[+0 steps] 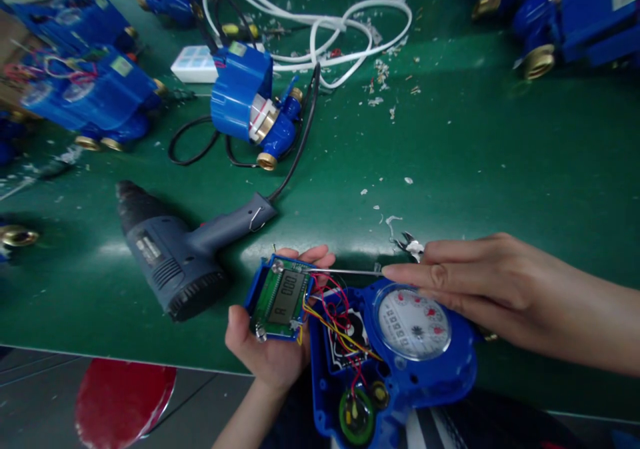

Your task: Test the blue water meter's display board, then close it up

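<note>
My left hand (280, 359) grips a small circuit board (286, 296) in a blue frame; its grey LCD reads "000" and a letter. Red and yellow wires run from the board to an opened blue water meter (425, 376) with a round white dial. That meter lies close to my body, against the table's front edge. In my right hand (480, 289), fingers closed, is a thin metal-shafted tool (350, 272); its tip meets the board's upper right edge, and its handle is hidden. Cutting pliers (411, 244) lie just beyond my right fingers.
A grey heat gun (173, 256) lies at left, its black cord running past another blue water meter (245, 96). A white cable (345, 22) loops behind. More blue meters (100, 96) stand at far left and far right (575, 22). A red stool (123, 402) is below.
</note>
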`<state>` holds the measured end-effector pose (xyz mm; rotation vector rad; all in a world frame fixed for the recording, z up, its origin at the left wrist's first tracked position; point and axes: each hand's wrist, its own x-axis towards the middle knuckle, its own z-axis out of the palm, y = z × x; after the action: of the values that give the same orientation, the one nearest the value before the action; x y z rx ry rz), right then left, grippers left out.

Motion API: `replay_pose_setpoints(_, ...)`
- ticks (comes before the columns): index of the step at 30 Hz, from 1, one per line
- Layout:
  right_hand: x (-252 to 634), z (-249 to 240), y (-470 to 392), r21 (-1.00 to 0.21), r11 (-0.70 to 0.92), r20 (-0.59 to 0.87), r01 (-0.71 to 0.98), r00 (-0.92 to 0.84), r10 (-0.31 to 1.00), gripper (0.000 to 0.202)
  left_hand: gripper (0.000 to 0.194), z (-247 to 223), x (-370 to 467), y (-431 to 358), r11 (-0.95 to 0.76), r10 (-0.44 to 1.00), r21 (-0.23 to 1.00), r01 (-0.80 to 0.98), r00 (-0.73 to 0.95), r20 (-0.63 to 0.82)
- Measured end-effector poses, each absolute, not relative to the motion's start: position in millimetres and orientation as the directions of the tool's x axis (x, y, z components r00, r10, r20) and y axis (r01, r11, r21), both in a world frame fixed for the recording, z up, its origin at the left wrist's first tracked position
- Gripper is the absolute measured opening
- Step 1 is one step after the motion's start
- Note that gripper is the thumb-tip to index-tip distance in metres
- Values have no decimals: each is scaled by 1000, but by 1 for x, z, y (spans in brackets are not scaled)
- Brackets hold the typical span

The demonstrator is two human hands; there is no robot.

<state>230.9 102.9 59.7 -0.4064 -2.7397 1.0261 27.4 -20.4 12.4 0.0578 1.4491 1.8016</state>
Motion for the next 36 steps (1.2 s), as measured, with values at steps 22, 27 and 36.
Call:
replay_pose_setpoints(22,224,51,117,-841,526,43,129,-952,303,33,87,22,24,-19,-2,559,755,-656,-626,-543)
replay_pose_setpoints(27,223,53,120,-865,496,72,83,-956,286,29,86,24,26,-17,-10,549,724,-690,-608,-573)
replay_pose_setpoints(36,227,4,137,-276,808,114,520,-817,565,38,59,19,20,-22,-100,882,662,-743,-375,-287)
